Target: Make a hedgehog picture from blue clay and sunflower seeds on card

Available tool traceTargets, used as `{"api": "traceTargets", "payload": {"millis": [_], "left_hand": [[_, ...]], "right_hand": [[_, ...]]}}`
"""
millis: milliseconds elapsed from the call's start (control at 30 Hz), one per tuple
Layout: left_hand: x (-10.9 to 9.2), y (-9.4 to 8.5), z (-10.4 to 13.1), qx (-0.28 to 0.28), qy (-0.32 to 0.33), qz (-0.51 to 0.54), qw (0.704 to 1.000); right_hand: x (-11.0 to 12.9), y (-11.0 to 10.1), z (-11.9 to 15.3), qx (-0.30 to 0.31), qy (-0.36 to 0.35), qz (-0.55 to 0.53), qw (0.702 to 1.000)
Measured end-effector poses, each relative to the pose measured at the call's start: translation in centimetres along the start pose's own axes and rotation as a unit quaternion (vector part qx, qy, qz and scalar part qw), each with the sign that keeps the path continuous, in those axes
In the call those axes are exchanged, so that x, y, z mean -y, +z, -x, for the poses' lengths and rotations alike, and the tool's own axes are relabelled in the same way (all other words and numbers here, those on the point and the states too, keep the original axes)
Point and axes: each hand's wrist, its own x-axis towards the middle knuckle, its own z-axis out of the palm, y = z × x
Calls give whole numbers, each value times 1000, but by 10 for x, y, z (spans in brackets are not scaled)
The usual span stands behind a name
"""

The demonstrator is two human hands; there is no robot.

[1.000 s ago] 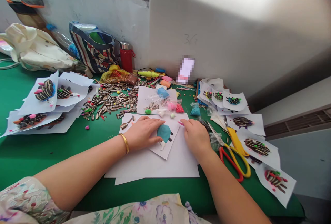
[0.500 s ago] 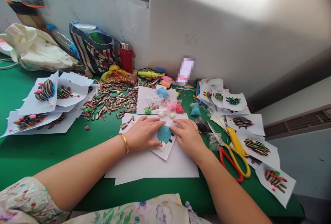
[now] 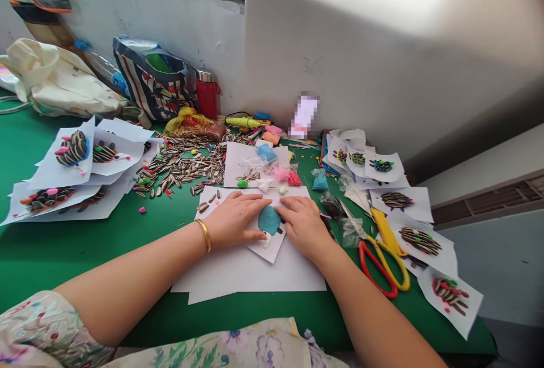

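A flattened round of blue modelling clay [image 3: 269,221] lies on a small white paper card [image 3: 267,253]. Small dark pieces sit at the clay's right edge, and a white bit is at its lower end. Resting flat on the card's left side, my left hand [image 3: 239,218] is open, with its fingers stretched around the clay. From the other side, my right hand [image 3: 305,225] lies open with its fingertips at the clay's upper right edge; it partly hides the dark pieces. Larger white sheets [image 3: 250,280] lie under the card. A few sunflower seeds [image 3: 208,202] rest left of my left hand.
Scissors [image 3: 385,263] with red and yellow handles lie right of my right forearm. Finished seed pictures [image 3: 74,150] are piled on the left, with more seed pictures [image 3: 420,240] on the right. Behind are loose seeds [image 3: 182,161], clay bags [image 3: 293,178], a red bottle [image 3: 207,96] and a phone [image 3: 304,114].
My right hand has slid slightly left, bringing its fingers closer over the clay's right edge. The left hand and the card stay about where they were.
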Motion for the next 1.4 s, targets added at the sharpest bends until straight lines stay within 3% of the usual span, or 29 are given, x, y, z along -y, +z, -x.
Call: {"api": "traceTargets", "payload": {"millis": [467,800,1033,1233,1400], "left_hand": [[0,0,0,-1,4,-5,1000],[2,0,-1,-4,7,-9,1000],[-1,-4,-3,-37,-47,-14,998],[-3,-9,-2,-54,29,-2,998],[-9,-10,0,-39,18,-17,999]], "right_hand": [[2,3,-5,-2,11,3,1000],[-2,-2,-6,34,25,-71,997],[-2,-11,5,44,31,-15,998],[-9,-11,13,24,40,29,998],[-11,-12,12,33,32,26,999]]}}
